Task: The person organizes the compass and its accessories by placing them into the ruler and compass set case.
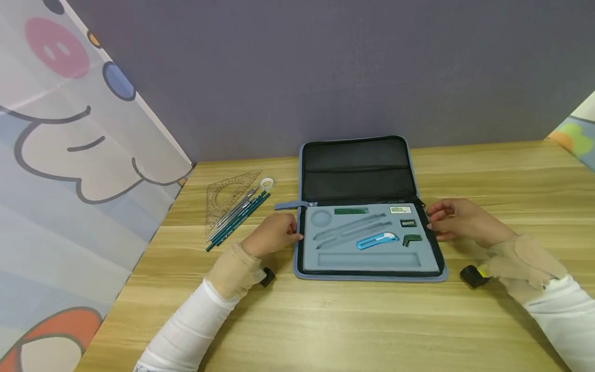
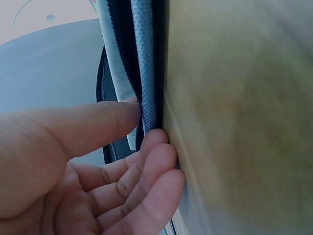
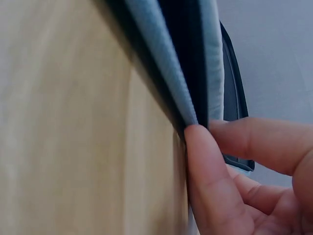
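Gripping the pencil case (image 1: 372, 279) at both sides, we've got it lying open on the tbl (image 1: 362, 325), centre, lid (image 1: 360, 183) folded back twd the wall. L hand (image 1: 275, 235) is at its L edge: thumb on the inner side of the rim, fingers on the outer, clamped on it btwn them. R hand (image 1: 465, 222) does the same on the R edge, thumb & forefinger pinching the rim.

In the base sits a grey foam insert (image 1: 309, 261). In its slots we see a green strip (image 1: 350, 211) along the back, an eraser (image 1: 401, 210) in the back R corner, a sharpener (image 1: 408, 223) just in front of it, then a small green angled piece (image 1: 411, 238) & a blue cutter (image 1: 369, 242) lying aslant to its L. Round recess (image 1: 321, 218), slim slanted recesses (image 1: 348, 227) & long front recess (image 1: 369, 260) show bare foam floors. Lid's lined black w/ a pocket; strap (image 1: 288, 205) sticks out L.

Outside the case, L on the tbl: clear set square (image 1: 225, 197), white ring (image 1: 267, 184), dk green pencils (image 1: 241, 222) & slim silvery tools (image 1: 234, 209), bunched together; can't tell exactly what the silvery ones are.
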A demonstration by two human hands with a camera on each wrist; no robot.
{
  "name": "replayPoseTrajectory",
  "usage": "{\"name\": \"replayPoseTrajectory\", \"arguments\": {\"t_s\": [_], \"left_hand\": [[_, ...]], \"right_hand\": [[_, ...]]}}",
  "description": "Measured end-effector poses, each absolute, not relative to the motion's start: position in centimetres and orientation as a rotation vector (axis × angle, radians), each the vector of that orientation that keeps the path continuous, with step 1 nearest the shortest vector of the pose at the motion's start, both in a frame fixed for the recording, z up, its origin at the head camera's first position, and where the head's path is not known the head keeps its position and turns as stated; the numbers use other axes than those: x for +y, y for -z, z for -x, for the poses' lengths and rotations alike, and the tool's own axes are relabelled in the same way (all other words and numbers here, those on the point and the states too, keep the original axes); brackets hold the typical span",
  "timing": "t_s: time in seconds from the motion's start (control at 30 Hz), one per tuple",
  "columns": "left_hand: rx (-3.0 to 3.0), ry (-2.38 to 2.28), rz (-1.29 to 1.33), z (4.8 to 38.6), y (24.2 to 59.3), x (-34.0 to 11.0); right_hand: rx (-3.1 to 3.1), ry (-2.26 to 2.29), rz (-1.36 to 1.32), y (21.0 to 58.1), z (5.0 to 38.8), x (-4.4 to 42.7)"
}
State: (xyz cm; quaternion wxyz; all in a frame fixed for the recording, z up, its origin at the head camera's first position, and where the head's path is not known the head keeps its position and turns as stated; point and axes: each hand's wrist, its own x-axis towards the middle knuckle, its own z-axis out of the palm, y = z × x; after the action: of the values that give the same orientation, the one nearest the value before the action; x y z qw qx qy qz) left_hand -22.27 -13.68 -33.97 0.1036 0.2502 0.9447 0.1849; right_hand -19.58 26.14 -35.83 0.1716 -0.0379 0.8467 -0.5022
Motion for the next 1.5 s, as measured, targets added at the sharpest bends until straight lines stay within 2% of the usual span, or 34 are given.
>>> {"name": "replayPoseTrajectory", "arguments": {"t_s": [0.6,1.0,1.5], "left_hand": [[2.731,-0.609,-0.690,22.6,33.9,-13.2],[2.930,-0.561,-0.434,24.1,30.3,-18.8],[2.997,-0.178,-0.241,25.5,31.1,-21.9]], "right_hand": [[2.405,1.459,0.130,36.9,18.7,27.8],[2.384,1.489,0.118,36.7,19.0,27.7],[2.378,1.501,0.147,37.0,19.8,26.7]]}}
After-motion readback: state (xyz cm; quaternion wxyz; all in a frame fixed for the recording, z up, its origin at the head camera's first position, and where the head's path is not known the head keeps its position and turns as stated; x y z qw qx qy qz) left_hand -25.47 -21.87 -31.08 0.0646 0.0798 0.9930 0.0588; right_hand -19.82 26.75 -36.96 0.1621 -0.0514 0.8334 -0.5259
